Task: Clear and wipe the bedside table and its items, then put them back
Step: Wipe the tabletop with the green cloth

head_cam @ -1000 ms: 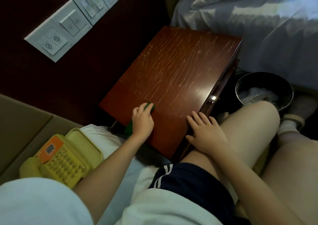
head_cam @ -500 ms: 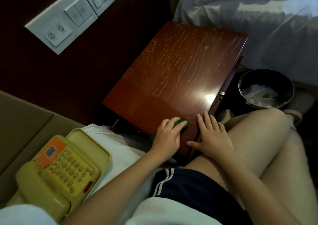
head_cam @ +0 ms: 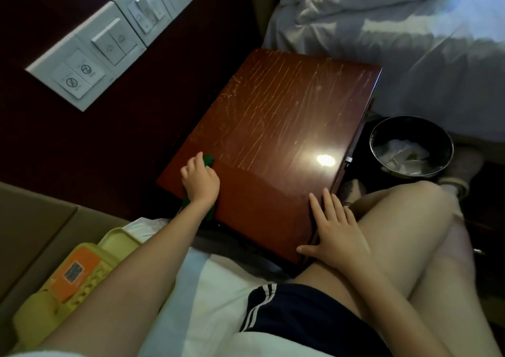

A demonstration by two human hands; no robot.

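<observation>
- The left hand [head_cam: 200, 182] sits at the left edge of the wooden tabletop [head_cam: 287, 127], left of the frame's centre. Its grip is closed: the fingers curl over a green cloth [head_cam: 208, 160] and press it onto the wood.
- Only bits of the cloth show, one past the fingertips and one below the wrist, over the tabletop's edge.
- The right hand [head_cam: 337, 231] lies flat on the tabletop's near right corner, lower right of centre. Its grip is fully open, fingers straight and slightly spread, holding nothing.
- The far part of the tabletop shows pale streaks and a bright spot of glare; the near strip between the hands looks darker and plain.
- A yellow telephone [head_cam: 71, 274] with an orange label lies at the lower left, off the tabletop, partly behind the left forearm.
- A round waste bin [head_cam: 411, 146] with crumpled white paper inside stands right of the tabletop.
- A white switch panel [head_cam: 109, 42] is on the dark wall at the upper left, and a white duvet [head_cam: 410, 42] fills the upper right.
</observation>
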